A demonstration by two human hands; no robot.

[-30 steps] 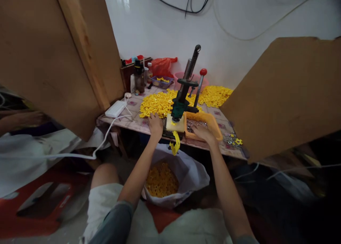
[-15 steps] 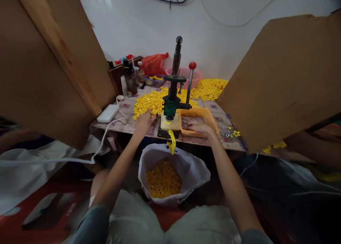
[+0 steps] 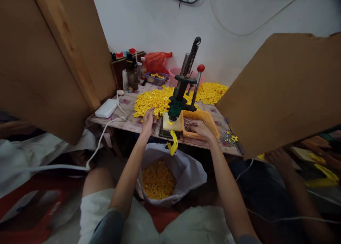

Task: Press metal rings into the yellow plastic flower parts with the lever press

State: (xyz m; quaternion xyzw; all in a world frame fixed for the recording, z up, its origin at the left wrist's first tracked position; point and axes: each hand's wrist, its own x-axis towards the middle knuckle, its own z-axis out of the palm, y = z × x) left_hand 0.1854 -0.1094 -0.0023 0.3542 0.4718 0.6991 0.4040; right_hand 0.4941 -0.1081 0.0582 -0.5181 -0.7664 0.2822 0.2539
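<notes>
My left hand [image 3: 149,121] is closed at the near edge of a heap of yellow star-shaped plastic pieces [image 3: 151,101], left of a green hand press [image 3: 178,104]. What its curled fingers hold, if anything, is too small to make out. On the press's pale base block [image 3: 170,125], a yellow piece [image 3: 171,122] lies under the ram. My right hand [image 3: 200,127] reaches into an orange basket [image 3: 212,125] of small shiny metal parts [image 3: 187,121]. Its fingertips are pinched together among them, and their contents cannot be seen. A yellow chute-like strip [image 3: 173,143] sticks out from the block's front.
A white sack [image 3: 190,169] holding yellow pieces stands open below the table edge. Cardboard panels [image 3: 287,94] flank the table. At the back are a pink basin [image 3: 174,72] and a red bag [image 3: 157,62]. A white cable [image 3: 102,137] hangs at left; a co-worker's arm [image 3: 287,169] shows at right.
My left hand has drawn back from the yellow heap and its fingers have curled. My right hand stays in the basket, fingers more bunched. The view has tilted, so the press looks slanted.
</notes>
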